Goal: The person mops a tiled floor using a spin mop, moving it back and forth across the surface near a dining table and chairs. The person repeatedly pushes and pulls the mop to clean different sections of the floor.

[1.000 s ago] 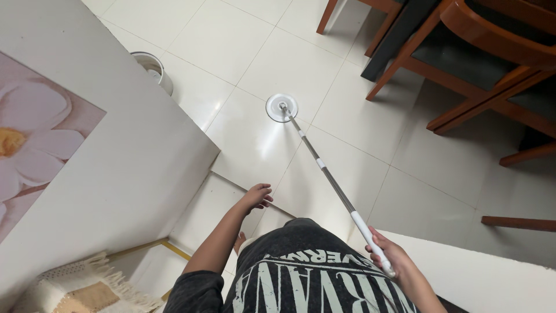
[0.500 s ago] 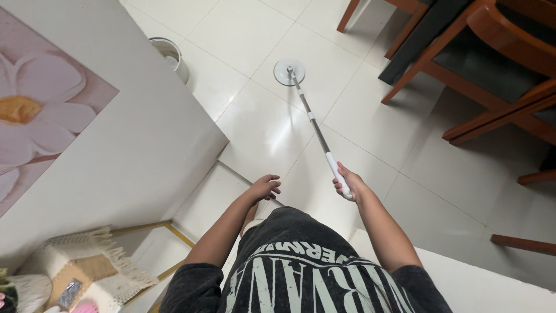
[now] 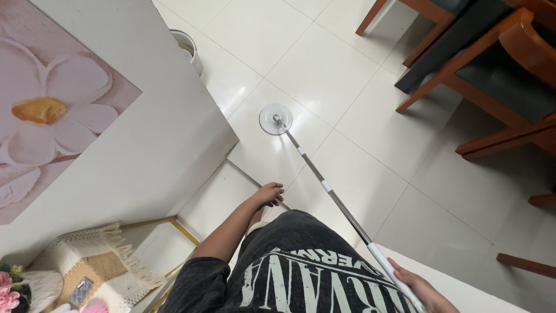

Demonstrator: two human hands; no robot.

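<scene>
Right hand (image 3: 418, 290) wraps mop handle (image 3: 389, 272); left hand (image 3: 270, 193) hangs loose.

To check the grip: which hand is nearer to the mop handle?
Right. The right hand grips the mop handle; the left hand hangs empty, apart from it.

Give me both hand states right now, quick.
Left hand: empty, fingers loosely curled, hanging free above the tiled floor.
Right hand: closed on the white grip of the mop handle, partly cut off by the frame.
</scene>
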